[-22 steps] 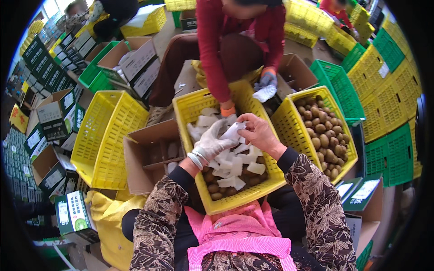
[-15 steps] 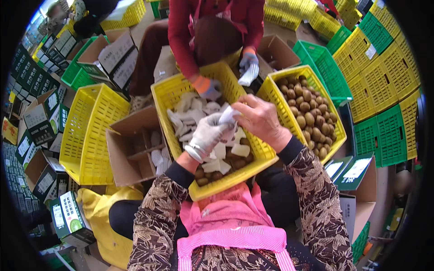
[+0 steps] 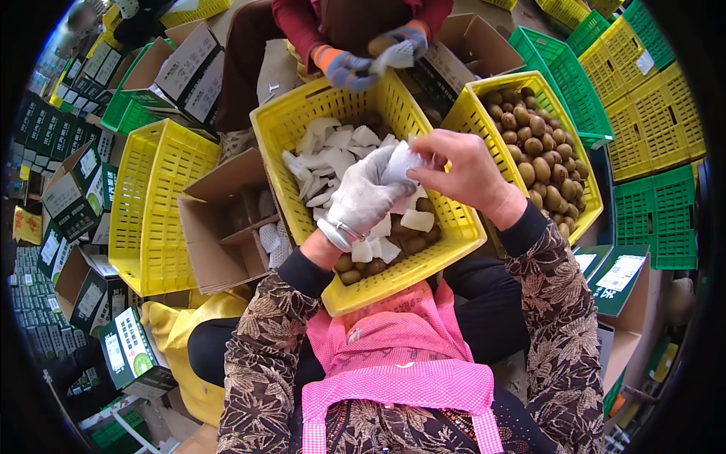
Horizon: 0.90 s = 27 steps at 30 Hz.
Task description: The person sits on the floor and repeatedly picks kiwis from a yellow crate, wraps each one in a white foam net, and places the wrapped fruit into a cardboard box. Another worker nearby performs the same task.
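Note:
My left hand (image 3: 361,194), in a pale glove, is closed around a white foam net sleeve (image 3: 404,162) above a yellow crate (image 3: 404,274). My bare right hand (image 3: 470,174) pinches the sleeve's open edge from the right. The sleeve looks rounded out, but whether a kiwi is inside is hidden. Below my hands, loose foam sleeves (image 3: 321,163) lie heaped over kiwis (image 3: 352,274) in the crate. Across from me, a co-worker's gloved hands (image 3: 348,69) hold a kiwi and another foam sleeve (image 3: 395,57) over the crate's far end.
At the right stands a yellow crate full of kiwis (image 3: 541,151), with a green crate (image 3: 563,83) behind it. A divided cardboard box (image 3: 219,257) holding some sleeved pieces and a tilted yellow crate (image 3: 155,208) stand left. Stacked crates (image 3: 650,129) line the far right.
The co-worker's hand has come out of the crate and met the other hand at a kiwi. My right hand has shifted its pinch along the sleeve, now more rounded. The view has shifted slightly.

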{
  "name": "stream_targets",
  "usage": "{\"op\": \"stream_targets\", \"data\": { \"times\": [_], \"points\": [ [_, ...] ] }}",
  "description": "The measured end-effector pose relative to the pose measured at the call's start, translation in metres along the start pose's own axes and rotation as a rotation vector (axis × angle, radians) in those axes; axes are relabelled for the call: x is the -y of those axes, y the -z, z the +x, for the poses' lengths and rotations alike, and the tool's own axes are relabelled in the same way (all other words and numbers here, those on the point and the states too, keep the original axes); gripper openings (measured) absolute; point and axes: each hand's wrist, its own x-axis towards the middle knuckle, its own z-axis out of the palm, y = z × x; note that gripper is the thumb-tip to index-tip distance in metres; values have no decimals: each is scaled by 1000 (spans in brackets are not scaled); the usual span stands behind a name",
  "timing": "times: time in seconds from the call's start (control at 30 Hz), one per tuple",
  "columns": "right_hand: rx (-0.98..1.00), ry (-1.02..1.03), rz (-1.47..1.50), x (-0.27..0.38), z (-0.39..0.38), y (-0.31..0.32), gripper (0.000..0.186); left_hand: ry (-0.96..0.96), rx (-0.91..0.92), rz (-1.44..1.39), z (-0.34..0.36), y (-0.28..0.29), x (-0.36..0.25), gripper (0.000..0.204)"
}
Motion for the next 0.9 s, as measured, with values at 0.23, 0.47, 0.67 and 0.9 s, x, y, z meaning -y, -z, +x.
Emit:
{"op": "stream_targets", "data": {
  "times": [0.23, 0.47, 0.67, 0.9],
  "points": [
    [334, -741, 741, -33, -8, 4, 21, 201, 274, -67, 18, 41, 15, 57],
    [83, -872, 1041, -48, -11, 28, 19, 649, 408, 1854, 7, 47, 168, 32],
    [90, -820, 1061, -49, -15, 23, 18, 321, 182, 1892, 18, 82, 216, 29],
    [167, -816, 1134, -52, -14, 9, 23, 748, -50, 1726, 14, 109, 277, 48]
  ]
}}
